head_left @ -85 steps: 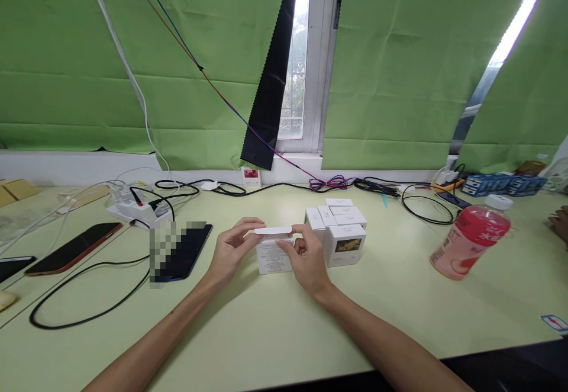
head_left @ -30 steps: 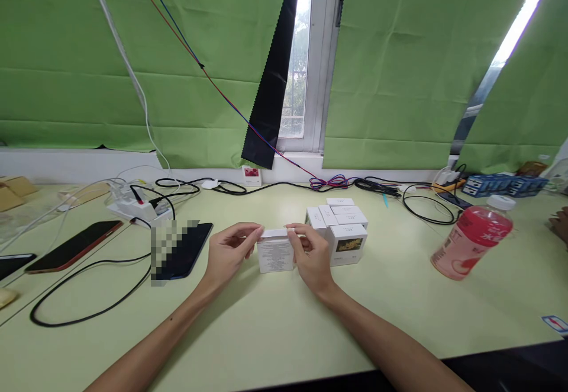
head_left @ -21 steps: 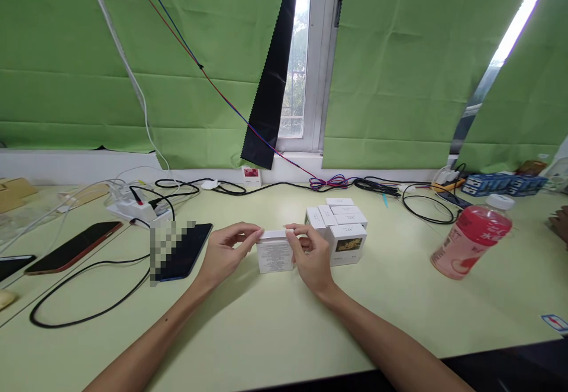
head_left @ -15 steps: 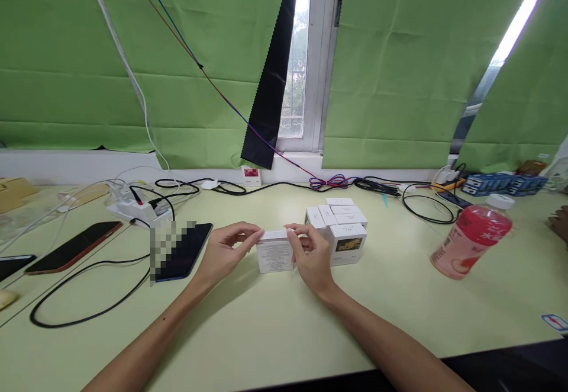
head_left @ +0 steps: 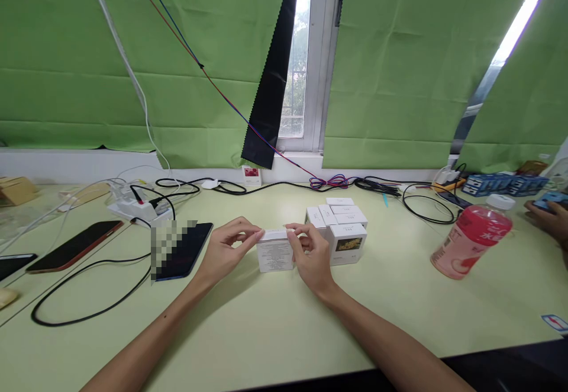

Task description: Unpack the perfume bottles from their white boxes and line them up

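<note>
A small white box with printed text on its near face stands upright on the table between my hands. My left hand pinches its upper left corner, thumb toward me. At the upper right corner my right hand grips it, thumb on the near face and fingers curled behind. Just right of that hand stands a cluster of similar small white boxes, the nearest white box bearing a yellow flower picture. The far side of the held box is hidden.
Phones and a dark tablet lie left, near a white power strip and black cables. A pink drink bottle stands right. Another person's hand holds a blue object at the right edge. Cables run along the wall.
My hands and the white box stay almost still. At the right edge, the other person's hand has come further into view, now with a blue object in it.
</note>
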Tool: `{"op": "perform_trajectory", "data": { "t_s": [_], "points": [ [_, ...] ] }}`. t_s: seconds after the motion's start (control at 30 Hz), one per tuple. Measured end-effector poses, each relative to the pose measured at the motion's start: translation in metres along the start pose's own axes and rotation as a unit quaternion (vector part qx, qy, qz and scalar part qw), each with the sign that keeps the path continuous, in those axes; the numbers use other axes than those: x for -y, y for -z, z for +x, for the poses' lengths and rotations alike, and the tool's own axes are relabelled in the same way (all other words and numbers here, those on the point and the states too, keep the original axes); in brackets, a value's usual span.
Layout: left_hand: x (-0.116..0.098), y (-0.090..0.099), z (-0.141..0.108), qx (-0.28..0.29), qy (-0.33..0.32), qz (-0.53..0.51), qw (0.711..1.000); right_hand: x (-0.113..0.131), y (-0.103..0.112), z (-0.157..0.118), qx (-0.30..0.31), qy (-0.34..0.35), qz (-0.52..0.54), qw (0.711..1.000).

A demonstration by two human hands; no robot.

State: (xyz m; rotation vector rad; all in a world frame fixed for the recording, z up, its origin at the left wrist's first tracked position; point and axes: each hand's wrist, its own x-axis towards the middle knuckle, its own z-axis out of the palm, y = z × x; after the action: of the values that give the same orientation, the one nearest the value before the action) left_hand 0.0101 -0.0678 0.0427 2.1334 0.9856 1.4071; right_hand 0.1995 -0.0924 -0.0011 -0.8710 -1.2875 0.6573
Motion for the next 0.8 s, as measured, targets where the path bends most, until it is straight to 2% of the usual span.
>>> {"op": "perform_trajectory", "data": {
  "t_s": [0.8],
  "points": [
    [0.0073, 0.0016, -0.0010, 0.012, -0.036, 0.034, 0.999, -0.0002, 0.0006, 0.0013, 0.006, 0.013, -0.018, 1.000]
  ]
}}
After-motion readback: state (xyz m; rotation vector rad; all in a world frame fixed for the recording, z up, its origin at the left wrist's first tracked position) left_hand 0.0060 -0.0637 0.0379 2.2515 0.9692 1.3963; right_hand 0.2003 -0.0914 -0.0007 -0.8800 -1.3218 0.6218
